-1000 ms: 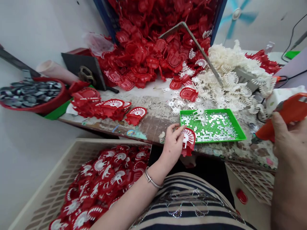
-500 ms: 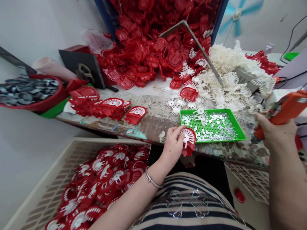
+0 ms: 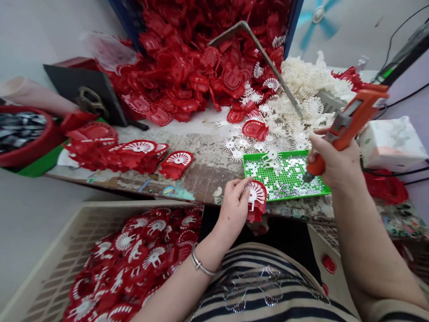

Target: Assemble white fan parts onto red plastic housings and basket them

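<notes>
My left hand (image 3: 233,203) is closed on the edge of a red plastic part (image 3: 257,213) with a white fan-shaped insert (image 3: 256,192) on its face. It holds the part at the table's front edge, beside the green tray (image 3: 247,156). My right hand (image 3: 338,156) is wrapped around an orange hand tool (image 3: 351,116) with a dark metal tip pointing down. That tip is over the right part of the tray, among small silvery pieces (image 3: 284,190); whether it touches them I cannot tell. Two white fan-shaped pieces (image 3: 273,154) lie at the tray's back edge.
Red parts (image 3: 181,67) are heaped at the back, with white pieces (image 3: 301,85) to their right and a bent metal bar (image 3: 271,62) across. Assembled red parts (image 3: 140,152) sit at left. A crate (image 3: 67,250) of them stands below. A tissue box (image 3: 392,143) is at right.
My right hand has swung left with the orange tool, bringing its tip from beside the tray to over it. My left hand still holds the red part. The camera view has shifted slightly.
</notes>
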A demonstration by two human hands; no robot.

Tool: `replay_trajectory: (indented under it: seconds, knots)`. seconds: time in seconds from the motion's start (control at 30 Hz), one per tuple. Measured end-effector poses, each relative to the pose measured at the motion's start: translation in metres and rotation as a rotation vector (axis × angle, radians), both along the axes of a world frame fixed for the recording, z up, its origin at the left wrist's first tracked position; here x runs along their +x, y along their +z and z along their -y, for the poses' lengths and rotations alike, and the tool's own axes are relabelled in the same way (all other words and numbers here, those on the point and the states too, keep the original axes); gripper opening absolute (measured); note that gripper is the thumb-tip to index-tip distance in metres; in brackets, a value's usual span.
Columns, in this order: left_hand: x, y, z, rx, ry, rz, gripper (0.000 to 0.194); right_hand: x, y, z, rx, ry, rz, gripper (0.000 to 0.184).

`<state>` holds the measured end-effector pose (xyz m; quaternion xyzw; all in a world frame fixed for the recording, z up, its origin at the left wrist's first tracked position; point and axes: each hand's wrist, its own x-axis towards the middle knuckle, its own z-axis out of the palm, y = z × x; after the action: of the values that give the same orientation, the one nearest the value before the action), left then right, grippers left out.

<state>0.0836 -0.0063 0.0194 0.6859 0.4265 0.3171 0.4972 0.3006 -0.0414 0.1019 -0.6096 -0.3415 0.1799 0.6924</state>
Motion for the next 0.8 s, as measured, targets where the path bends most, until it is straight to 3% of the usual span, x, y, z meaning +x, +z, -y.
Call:
replay_trajectory:
  seconds: [0.27,0.8]
  knots:
    - [-0.002,-0.001,-0.002,0.045,-0.038,-0.007,0.033,0.015,-0.022,-0.011,-0.022,0.019,0.04,0.03]
    - [-0.004,0.004,-0.001,0.028,-0.049,-0.054,0.033,0.024,-0.028,-0.023,-0.008,-0.003,0.035,0.025]
